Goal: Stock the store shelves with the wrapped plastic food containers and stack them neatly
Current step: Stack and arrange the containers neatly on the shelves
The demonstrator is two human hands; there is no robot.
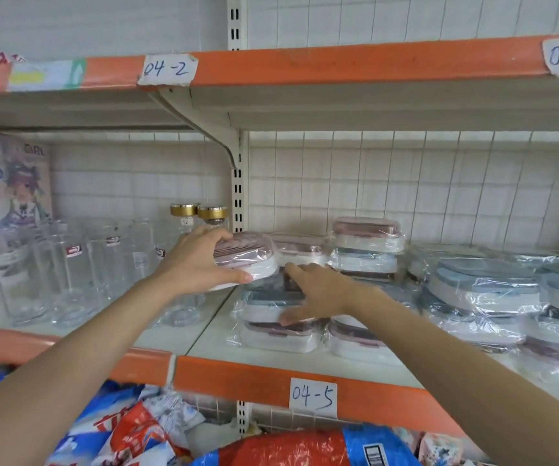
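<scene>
My left hand (201,260) grips a wrapped white container with a pink lid (254,257), tilted and held above the shelf's left end. My right hand (318,290) reaches over a front stack of wrapped containers (271,317), thumb against its side and fingers on top. The stack has a blue-grey lidded container above a pink-lidded one. Behind it stand a low pink-lidded container (300,248) and a taller stack (367,250). More wrapped blue-grey lidded stacks (483,290) fill the shelf (271,373) to the right.
Clear drinking glasses (69,270) and gold-lidded jars (201,213) stand on the neighbouring shelf section to the left, beside a purple picture box (12,193). An orange-edged upper shelf (338,65) hangs overhead. Colourful bags (143,432) lie below.
</scene>
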